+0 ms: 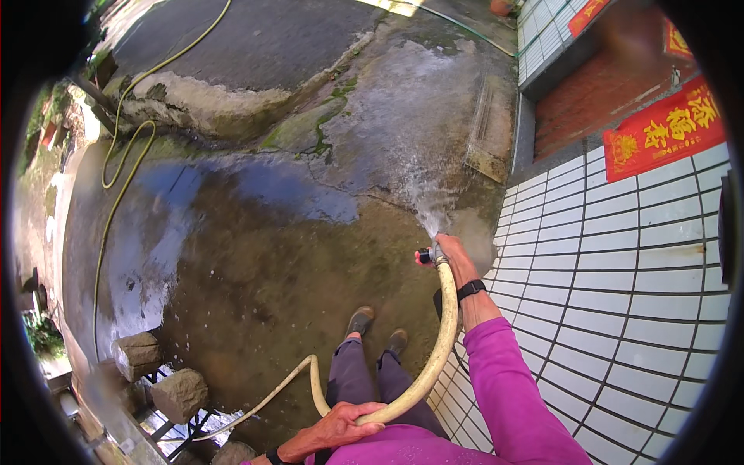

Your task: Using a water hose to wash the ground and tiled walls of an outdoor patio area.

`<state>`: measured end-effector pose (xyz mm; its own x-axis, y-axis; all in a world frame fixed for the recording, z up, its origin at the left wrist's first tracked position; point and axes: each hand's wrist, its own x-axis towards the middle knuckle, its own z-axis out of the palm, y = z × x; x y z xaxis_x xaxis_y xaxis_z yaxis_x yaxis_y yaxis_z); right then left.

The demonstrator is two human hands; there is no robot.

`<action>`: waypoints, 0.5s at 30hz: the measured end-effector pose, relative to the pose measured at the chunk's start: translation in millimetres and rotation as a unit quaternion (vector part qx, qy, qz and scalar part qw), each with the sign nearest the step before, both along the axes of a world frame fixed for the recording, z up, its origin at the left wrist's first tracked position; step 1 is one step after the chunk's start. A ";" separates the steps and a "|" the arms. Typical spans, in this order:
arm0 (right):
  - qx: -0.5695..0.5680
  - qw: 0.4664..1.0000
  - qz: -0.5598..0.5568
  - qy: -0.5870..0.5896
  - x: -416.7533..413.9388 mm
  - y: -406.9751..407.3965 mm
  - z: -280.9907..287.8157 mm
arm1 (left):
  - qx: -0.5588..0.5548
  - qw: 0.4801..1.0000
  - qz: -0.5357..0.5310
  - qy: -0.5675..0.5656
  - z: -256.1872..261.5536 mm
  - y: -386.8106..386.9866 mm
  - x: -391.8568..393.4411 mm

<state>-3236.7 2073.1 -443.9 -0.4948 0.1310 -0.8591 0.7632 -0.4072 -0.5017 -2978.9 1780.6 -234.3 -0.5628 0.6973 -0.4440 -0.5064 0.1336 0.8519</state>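
Observation:
A pale yellow hose curves in front of me, with water spraying from its front end onto the wet concrete ground. My right hand is closed around the grey fitting at that end; a black part sticks out to its left. The spray fans forward, away from my feet. Near my waist, my left hand grips the hose lower down, thumb and fingers around it. From there the hose bends up and runs off to the lower left. Both wrists wear black bands.
A white-tiled wall stands close on my right, with red paper banners by a doorway. A thinner yellow-green hose lies at the left. Stone blocks stand at lower left. A raised, mossy concrete edge lies ahead.

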 end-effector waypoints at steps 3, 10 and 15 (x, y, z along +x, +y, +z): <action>0.001 1.000 -0.003 -0.003 -1.6 -17.3 9.3 | 0.004 1.000 0.005 -0.013 1.2 -1.6 0.5; -0.018 0.996 0.075 0.052 0.0 -36.2 32.0 | 0.005 1.000 0.005 0.015 -1.8 0.5 4.1; 0.018 0.986 0.144 0.084 7.4 -47.4 52.9 | 0.000 1.000 -0.005 0.024 0.0 1.1 -0.3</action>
<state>-3229.2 2025.7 -391.0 -0.6501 -0.0068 -0.7598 0.7502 -0.1645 -0.6404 -2979.2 1781.7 -234.3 -0.5775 0.7022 -0.4165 -0.4629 0.1386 0.8755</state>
